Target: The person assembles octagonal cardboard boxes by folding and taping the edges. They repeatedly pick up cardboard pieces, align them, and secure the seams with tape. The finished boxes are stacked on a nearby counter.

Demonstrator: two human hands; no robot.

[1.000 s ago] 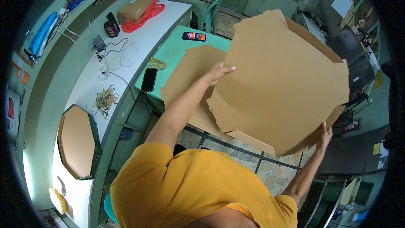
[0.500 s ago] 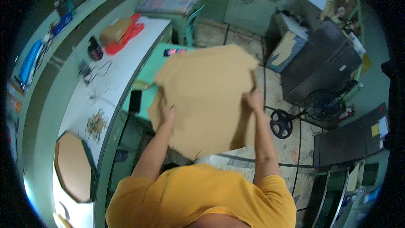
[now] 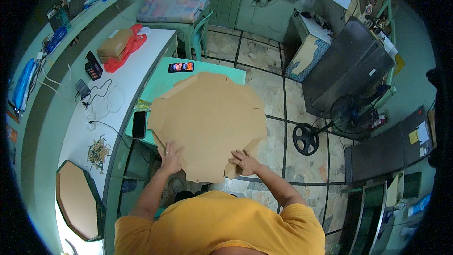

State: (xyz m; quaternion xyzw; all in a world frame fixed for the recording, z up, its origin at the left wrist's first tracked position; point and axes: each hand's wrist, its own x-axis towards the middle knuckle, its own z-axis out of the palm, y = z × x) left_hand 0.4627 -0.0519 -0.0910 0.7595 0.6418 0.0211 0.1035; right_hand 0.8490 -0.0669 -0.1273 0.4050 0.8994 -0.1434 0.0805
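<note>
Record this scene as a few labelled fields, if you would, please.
Cardboard: many-sided sheet with edge flaps, over the green table
Left hand: on its near left edge
Right hand: on its near right edge
On table: lit phone, dark phone
On counter: box, red cloth, small strips, dark-edged octagon
On floor: fan

Wears plain mustard-yellow T-shirt [image 3: 217,217], loose-cut and lightly creased, with round banded neckline [image 3: 236,243] at near edge, short sleeves [image 3: 302,222] left and right ending above elbows, then bare forearms [image 3: 281,191] and bare hands [image 3: 246,162].
</note>
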